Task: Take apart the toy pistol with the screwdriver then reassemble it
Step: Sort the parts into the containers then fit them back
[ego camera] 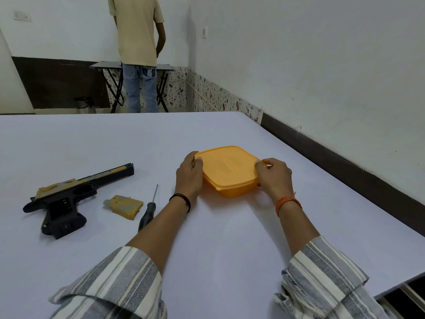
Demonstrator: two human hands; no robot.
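Observation:
A black and yellow toy pistol (69, 199) lies on its side at the left of the white table (230, 238). To its right sits a loose yellow pistol part (124, 206), and beside that a screwdriver (148, 209) with a black handle and its tip pointing away. An orange lidded plastic box (230, 170) stands in the middle. My left hand (188, 176) grips the box's left edge, thumb on the lid. On the opposite edge my right hand (273, 176) grips the lid the same way.
The table's right edge runs diagonally near a wall. Beyond the far edge a person (138, 54) stands with their back turned at a small folding table (131, 65).

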